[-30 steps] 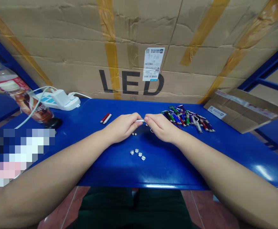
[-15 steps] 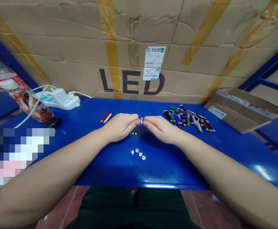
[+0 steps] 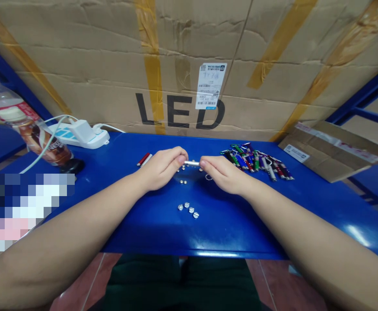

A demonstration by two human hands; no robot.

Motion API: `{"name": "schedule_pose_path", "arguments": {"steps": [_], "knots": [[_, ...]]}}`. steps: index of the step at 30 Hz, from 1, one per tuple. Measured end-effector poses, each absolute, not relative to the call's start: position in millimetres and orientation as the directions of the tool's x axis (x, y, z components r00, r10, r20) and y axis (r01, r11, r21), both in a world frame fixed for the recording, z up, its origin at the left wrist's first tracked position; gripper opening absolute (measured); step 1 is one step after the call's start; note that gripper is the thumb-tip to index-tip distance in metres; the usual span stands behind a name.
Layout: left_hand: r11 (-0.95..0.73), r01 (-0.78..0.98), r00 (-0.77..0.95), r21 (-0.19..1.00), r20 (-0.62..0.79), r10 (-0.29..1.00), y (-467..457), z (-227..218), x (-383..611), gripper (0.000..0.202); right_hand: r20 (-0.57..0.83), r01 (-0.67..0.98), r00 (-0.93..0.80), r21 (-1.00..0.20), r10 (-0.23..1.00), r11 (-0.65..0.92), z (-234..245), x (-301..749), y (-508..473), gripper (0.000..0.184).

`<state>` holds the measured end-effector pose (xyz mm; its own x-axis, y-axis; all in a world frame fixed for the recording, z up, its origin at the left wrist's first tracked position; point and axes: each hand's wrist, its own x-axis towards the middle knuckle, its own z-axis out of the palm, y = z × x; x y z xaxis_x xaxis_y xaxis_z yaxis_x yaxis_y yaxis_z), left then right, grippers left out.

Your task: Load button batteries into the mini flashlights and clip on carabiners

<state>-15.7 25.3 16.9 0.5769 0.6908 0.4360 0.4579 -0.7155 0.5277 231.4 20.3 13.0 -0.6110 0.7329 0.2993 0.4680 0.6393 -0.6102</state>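
Observation:
A slim silver metal tube (image 3: 191, 163), like a small flashlight body, lies level between my left hand (image 3: 163, 167) and my right hand (image 3: 223, 169). The fingertips of both hands pinch its ends. Just below it sit two small metal screw caps (image 3: 182, 182), and a small metal key ring (image 3: 208, 177) lies under my right hand. Nearer me is a group of several slotted metal caps (image 3: 187, 208). A heap of several coloured keychain flashlights with carabiners (image 3: 256, 160) lies to the right of my right hand.
Everything lies on a blue metal table (image 3: 214, 229). Red and silver tubes (image 3: 144, 160) lie left of my left hand. Behind stand a cardboard box marked LED (image 3: 179, 111) and a white power strip (image 3: 78, 137). A plastic bottle (image 3: 23, 125) lies far left, and a flat cardboard package (image 3: 333, 151) right.
My hands have drawn slightly apart, and the left one has risen a little. The silver tube now shows along its length between my fingertips, where only a short metal piece showed before.

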Motion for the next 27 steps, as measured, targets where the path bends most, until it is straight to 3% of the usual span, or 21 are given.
{"name": "schedule_pose_path", "arguments": {"steps": [3, 8, 10, 13, 17, 21, 27], "knots": [[-0.695, 0.459, 0.536, 0.553, 0.452, 0.713, 28, 17, -18, 0.029, 0.297, 0.501, -0.581, -0.603, 0.758, 0.621, 13, 238, 24, 0.044], [-0.763, 0.389, 0.639, 0.516, 0.445, 0.627, 28, 15, -15, 0.023, 0.34, 0.465, -0.629, -0.557, 0.699, 0.689, 15, 236, 24, 0.044], [-0.74, 0.422, 0.601, 0.524, 0.45, 0.661, 29, 14, -15, 0.021, 0.373, 0.478, -0.612, -0.528, 0.697, 0.702, 15, 235, 25, 0.044], [-0.671, 0.493, 0.497, 0.554, 0.454, 0.74, 32, 12, -18, 0.018, 0.404, 0.599, -0.584, -0.37, 0.704, 0.71, 12, 239, 28, 0.036], [-0.616, 0.53, 0.462, 0.582, 0.411, 0.786, 39, 6, -22, 0.018, 0.296, 0.709, -0.62, -0.186, 0.727, 0.681, 6, 245, 33, 0.018], [-0.6, 0.5, 0.473, 0.625, 0.384, 0.793, 42, 2, -21, 0.015, 0.223, 0.728, -0.626, -0.176, 0.747, 0.662, 2, 240, 35, 0.016], [-0.593, 0.461, 0.463, 0.661, 0.391, 0.796, 41, 5, -20, 0.016, 0.22, 0.752, -0.574, -0.238, 0.788, 0.615, 3, 238, 36, 0.002]]}}
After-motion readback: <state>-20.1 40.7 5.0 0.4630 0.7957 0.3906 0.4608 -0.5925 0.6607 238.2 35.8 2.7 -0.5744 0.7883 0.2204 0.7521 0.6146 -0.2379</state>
